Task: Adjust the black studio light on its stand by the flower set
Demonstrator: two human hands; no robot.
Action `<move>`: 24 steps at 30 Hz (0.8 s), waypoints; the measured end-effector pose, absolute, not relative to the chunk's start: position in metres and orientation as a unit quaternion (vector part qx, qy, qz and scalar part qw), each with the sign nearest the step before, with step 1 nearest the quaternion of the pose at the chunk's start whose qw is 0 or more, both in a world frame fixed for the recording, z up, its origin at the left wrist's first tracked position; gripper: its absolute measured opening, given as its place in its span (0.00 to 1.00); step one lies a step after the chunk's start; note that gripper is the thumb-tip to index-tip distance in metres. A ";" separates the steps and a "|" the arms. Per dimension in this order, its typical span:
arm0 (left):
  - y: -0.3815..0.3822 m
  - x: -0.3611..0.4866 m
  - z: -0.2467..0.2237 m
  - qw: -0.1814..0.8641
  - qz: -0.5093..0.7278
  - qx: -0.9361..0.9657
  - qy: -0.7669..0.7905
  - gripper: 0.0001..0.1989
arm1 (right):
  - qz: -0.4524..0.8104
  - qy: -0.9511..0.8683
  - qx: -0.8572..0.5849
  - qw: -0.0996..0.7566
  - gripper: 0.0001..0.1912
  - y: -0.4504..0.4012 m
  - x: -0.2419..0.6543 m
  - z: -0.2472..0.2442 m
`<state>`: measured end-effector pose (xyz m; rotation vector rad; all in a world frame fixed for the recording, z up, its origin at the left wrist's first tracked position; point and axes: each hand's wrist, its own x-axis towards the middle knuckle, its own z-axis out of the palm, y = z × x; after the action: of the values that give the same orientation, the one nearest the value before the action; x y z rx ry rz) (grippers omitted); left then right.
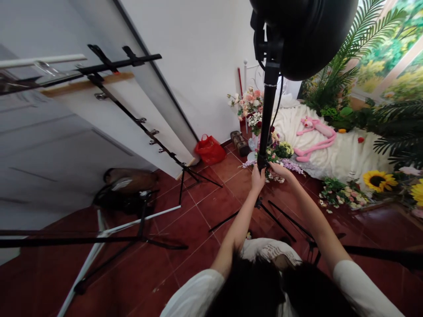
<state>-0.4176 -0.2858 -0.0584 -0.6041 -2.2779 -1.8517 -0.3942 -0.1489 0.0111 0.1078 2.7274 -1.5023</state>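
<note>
A black light stand (268, 105) rises upright in front of me, with a large black lamp head (307, 37) at its top and a cable hanging beside the pole. My left hand (258, 177) is wrapped round the pole just below a dark collar. At the same height my right hand (277, 170) reaches in from the right, its fingers closed at the collar or its knob; the exact part is hidden. The stand's spread legs (277, 221) rest on the red tiled floor (211, 215).
On the left are a backdrop stand (132, 115) with clips and white stand legs (139, 221). A red bag (210, 149) lies by the wall. Flowers (251, 103), a pink plush toy (319, 132) on white cloth and sunflowers (379, 180) fill the right side.
</note>
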 end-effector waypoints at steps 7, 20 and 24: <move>-0.285 -0.420 -0.064 0.090 -0.618 -0.208 -0.753 0.23 | -0.626 0.772 0.106 0.017 0.12 -0.148 -0.392 -0.016; -0.283 -0.418 -0.061 0.120 -0.623 -0.211 -0.744 0.23 | -0.714 0.691 0.112 -0.020 0.16 -0.153 -0.379 -0.029; -0.283 -0.419 -0.062 0.117 -0.624 -0.215 -0.742 0.24 | -0.704 0.702 0.098 -0.041 0.16 -0.154 -0.376 -0.032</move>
<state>-0.4186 -0.2835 -0.0621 -0.6286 -2.1726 -1.8251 -0.3761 -0.1545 -0.0322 0.3176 2.2637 -2.2721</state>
